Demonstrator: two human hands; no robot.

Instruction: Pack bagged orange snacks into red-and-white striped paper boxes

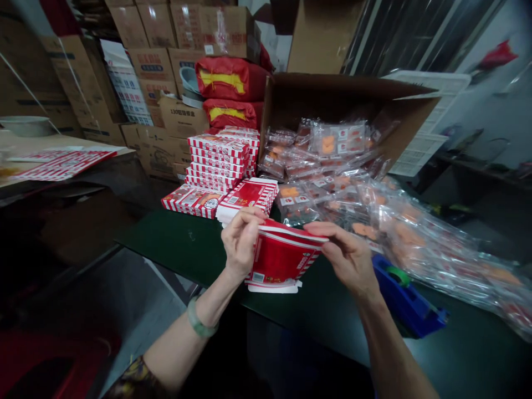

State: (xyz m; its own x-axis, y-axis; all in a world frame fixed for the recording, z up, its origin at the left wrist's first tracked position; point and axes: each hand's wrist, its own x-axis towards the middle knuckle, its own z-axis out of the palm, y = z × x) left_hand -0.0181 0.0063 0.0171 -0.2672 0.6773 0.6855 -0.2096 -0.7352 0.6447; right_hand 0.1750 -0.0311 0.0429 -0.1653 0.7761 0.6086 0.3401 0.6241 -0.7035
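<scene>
My left hand (pixel 240 241) and my right hand (pixel 348 256) both pinch a red and white striped carton (pixel 280 256), held just above the dark green table (pixel 178 244). The left fingers grip its upper left edge. The right fingers hold its top right flap. The carton looks partly folded, with a white flap hanging at its bottom. A stack of flat red and white cartons (pixel 248 197) lies right behind it.
Closed striped boxes (pixel 218 160) are piled at the back of the table. Clear plastic packets with orange contents (pixel 332 183) spill from an open cardboard box (pixel 344 100) to the right. A blue tape dispenser (pixel 405 302) lies by my right wrist. Cardboard boxes (pixel 153 66) fill the background.
</scene>
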